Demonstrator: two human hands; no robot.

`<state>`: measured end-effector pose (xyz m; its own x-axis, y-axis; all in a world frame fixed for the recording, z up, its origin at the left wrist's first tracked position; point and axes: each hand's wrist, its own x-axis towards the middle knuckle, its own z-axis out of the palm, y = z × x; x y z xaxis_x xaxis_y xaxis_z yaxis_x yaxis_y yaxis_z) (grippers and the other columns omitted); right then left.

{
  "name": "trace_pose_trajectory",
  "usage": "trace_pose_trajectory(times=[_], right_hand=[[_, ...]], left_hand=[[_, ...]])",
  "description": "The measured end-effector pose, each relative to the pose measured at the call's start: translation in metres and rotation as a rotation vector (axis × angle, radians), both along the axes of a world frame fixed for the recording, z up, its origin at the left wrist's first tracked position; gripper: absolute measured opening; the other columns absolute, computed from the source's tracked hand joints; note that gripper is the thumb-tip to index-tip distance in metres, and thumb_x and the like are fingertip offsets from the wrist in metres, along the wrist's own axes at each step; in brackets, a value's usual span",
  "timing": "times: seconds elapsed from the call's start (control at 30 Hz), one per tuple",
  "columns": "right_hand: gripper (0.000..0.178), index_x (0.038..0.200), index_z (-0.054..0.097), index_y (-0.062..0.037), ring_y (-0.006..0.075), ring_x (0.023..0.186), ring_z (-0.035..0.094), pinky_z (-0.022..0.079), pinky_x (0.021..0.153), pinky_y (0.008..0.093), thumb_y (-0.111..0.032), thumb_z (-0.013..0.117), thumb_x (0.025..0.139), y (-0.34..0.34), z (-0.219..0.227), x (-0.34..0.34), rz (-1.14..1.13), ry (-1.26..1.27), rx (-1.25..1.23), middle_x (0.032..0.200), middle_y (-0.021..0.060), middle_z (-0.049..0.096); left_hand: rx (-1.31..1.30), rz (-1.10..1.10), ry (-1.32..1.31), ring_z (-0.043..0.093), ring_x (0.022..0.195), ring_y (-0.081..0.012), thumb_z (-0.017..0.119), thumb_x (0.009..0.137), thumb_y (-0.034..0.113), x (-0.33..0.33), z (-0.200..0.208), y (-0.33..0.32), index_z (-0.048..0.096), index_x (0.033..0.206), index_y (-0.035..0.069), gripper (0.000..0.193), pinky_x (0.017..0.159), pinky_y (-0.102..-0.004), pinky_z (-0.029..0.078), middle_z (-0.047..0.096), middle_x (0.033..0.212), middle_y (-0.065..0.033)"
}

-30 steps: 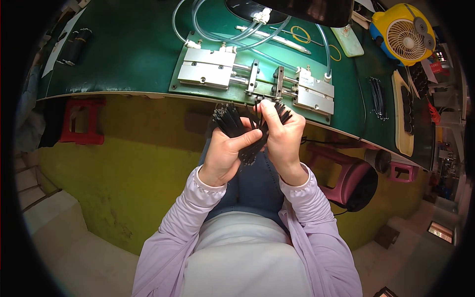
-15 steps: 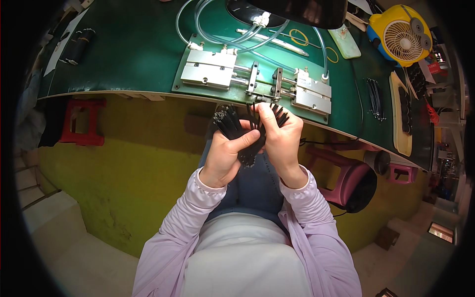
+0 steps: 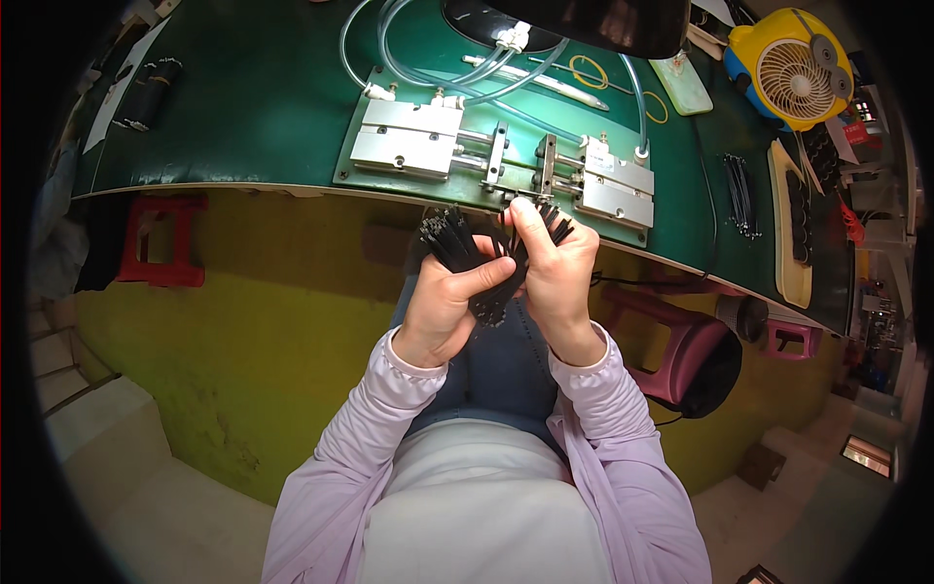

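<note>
Left hand [image 3: 435,297]: wrapped around a thick bundle of thin black strands [image 3: 453,239], thumb laid across them.
Right hand [image 3: 556,268]: just beside the left one, fingers curled around more of the strands, some fanning out past them; its thumb and finger come close to the clamp, and I can't tell whether they touch.
Black strands: between the two hands, in front of the bench edge, above the person's lap.
Clamp [image 3: 548,164]: between two silver blocks [image 3: 407,139] on the green bench [image 3: 263,117], with clear tubes looping behind.
Yellow fan [image 3: 798,80]: on the bench, far right.
</note>
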<state>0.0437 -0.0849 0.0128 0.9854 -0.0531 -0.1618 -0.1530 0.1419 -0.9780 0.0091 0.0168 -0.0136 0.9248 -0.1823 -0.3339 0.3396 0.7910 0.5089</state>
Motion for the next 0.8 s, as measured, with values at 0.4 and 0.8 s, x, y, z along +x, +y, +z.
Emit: trace_pose_trajectory(times=[0.4, 0.8], right_hand=[[0.020, 0.073, 0.063, 0.0011, 0.0032, 0.041, 0.044, 0.033, 0.032, 0.0188, -0.017, 0.058, 0.081, 0.003, 0.007, -0.006, 0.021, -0.085, -0.052, 0.052, -0.0003, 0.054], [0.021, 0.072, 0.063, 0.0010, 0.0039, 0.040, 0.045, 0.033, 0.033, 0.0190, -0.017, 0.058, 0.081, -0.002, -0.003, 0.000, 0.005, -0.063, -0.069, 0.051, -0.0001, 0.054]], left_hand=[[-0.010, -0.009, 0.033, 0.058, 0.066, -0.0181, 0.061, 0.074, -0.001, -0.004, 0.003, 0.003, 0.052, 0.088, 0.001, 0.016, 0.059, -0.0299, 0.049, 0.057, 0.077, -0.0084], [0.029, -0.017, 0.037, 0.058, 0.064, -0.0182, 0.062, 0.074, 0.000, -0.001, 0.000, 0.001, 0.052, 0.088, 0.001, 0.018, 0.059, -0.0298, 0.049, 0.058, 0.076, -0.0087]])
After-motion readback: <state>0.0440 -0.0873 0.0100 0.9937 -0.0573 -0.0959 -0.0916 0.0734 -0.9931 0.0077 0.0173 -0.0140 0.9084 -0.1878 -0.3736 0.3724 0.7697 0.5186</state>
